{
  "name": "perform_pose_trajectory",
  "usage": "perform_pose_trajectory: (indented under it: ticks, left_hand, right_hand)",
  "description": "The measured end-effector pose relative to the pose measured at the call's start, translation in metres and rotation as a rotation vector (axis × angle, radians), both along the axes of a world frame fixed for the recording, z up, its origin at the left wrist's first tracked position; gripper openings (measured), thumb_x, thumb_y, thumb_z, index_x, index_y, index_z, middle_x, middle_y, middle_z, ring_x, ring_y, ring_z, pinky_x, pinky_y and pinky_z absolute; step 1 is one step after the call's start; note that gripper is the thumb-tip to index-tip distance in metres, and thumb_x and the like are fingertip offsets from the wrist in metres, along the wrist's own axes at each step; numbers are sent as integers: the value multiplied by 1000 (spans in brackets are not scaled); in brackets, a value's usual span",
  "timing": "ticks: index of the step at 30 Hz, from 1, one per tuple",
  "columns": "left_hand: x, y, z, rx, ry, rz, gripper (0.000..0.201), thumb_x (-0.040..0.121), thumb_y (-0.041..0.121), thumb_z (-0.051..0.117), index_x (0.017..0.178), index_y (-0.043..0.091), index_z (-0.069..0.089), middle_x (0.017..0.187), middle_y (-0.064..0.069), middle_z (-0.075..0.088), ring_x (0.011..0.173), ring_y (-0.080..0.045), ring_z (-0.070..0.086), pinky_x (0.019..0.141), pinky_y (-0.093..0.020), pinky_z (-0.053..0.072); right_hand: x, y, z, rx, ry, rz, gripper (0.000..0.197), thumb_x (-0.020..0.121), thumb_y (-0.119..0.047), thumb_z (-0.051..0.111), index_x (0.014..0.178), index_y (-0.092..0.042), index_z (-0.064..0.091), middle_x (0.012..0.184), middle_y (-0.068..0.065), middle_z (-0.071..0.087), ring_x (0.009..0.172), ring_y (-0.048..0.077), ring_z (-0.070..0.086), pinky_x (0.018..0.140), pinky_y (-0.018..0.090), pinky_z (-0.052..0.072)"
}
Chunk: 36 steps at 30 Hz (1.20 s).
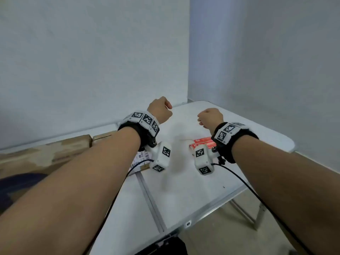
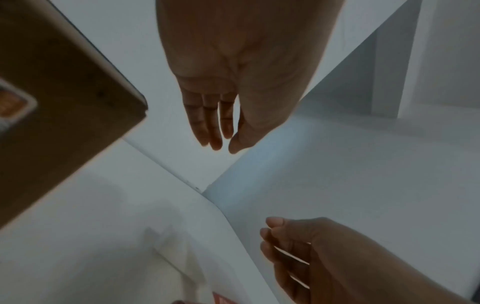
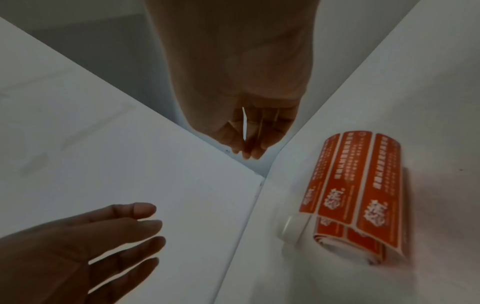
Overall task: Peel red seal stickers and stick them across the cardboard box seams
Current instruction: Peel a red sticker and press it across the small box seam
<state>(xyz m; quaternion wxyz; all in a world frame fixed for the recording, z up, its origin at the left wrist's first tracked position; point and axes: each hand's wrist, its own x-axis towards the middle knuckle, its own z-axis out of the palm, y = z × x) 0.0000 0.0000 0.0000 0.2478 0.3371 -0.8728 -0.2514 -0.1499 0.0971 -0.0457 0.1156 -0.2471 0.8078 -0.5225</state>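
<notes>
Both hands, the left hand point(image 1: 159, 111) and right hand point(image 1: 210, 117), hang loose and hold nothing over the worktop point(image 1: 184, 183), so peeling probably hasn't started; next, pick up the red sticker roll point(image 3: 355, 191), well apart from the cardboard box point(image 1: 46, 153).

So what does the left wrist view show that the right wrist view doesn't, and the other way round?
Only the left wrist view shows the cardboard box, with a label on its face at the picture's left edge. Only the right wrist view shows the roll of red seal stickers whole, lying on the white table; the left wrist view catches just a red scrap at its bottom edge. Both show the left hand and right hand, fingers relaxed, holding nothing, above the table by the wall corner.
</notes>
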Motion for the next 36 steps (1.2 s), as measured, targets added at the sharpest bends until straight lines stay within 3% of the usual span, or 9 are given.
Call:
perform_pose_trajectory:
  ticks: [7,11,14,17,19,24,28,33,36]
  left_hand:
    - [-23,9,-18,-9,-63,-15,23,82,5,56,104,11,60,111,-10,62,104,-28,59,80,-28,42]
    - [-35,20,-38,-52,-84,-108,24,82,4,56,104,10,61,113,-10,59,105,-26,57,81,-26,39]
    - [-43,29,-51,-51,-111,-154,23,82,3,55,104,9,62,111,-8,59,104,-25,57,80,-24,38]
    - [-50,37,-60,-47,-119,-177,21,83,4,54,101,11,64,113,-8,62,102,-23,58,80,-24,38]
    - [-56,41,-65,-45,-108,-191,19,85,6,54,98,12,65,111,-8,64,100,-23,59,80,-25,41]
    - [-66,52,-75,-32,-23,-239,13,86,24,62,96,17,66,102,-2,67,91,-19,62,84,-33,51]
    - [-69,55,-81,-55,16,-261,17,84,31,65,97,20,65,99,2,65,87,-16,59,85,-35,50]
    - [-68,59,-83,-108,-6,-262,17,85,32,63,99,23,67,100,3,61,87,-14,57,84,-33,49]
    - [-66,61,-81,-162,-20,-269,15,86,32,62,97,24,68,100,3,62,88,-15,58,82,-32,49]
  right_hand:
    - [-8,19,-13,88,8,-20,26,83,-12,48,95,-4,69,99,11,69,95,30,64,88,36,54]
    - [-15,28,-29,239,20,1,25,80,-8,48,56,-16,45,63,4,49,72,27,49,58,28,38]
    - [-21,34,-38,271,-50,13,27,84,-18,56,60,-11,47,64,5,51,74,26,52,57,28,38]
    - [-30,38,-44,111,-110,9,11,82,-13,64,84,-3,69,86,7,60,86,22,56,82,35,48]
    - [-35,41,-47,9,-182,-9,20,79,-9,67,99,-7,70,91,5,62,87,20,58,86,35,50]
    - [-27,49,-38,-232,-416,92,10,84,0,61,94,-3,62,72,7,57,56,14,53,48,17,48]
    - [-19,56,-34,-306,-511,136,17,85,3,55,72,-6,56,67,8,53,54,15,50,47,17,45]
    - [-15,55,-39,-321,-585,62,12,83,2,55,74,-5,58,68,9,56,51,14,52,48,18,43]
    - [-13,55,-40,-345,-607,52,17,84,2,53,69,-5,55,66,8,55,34,7,48,42,15,41]
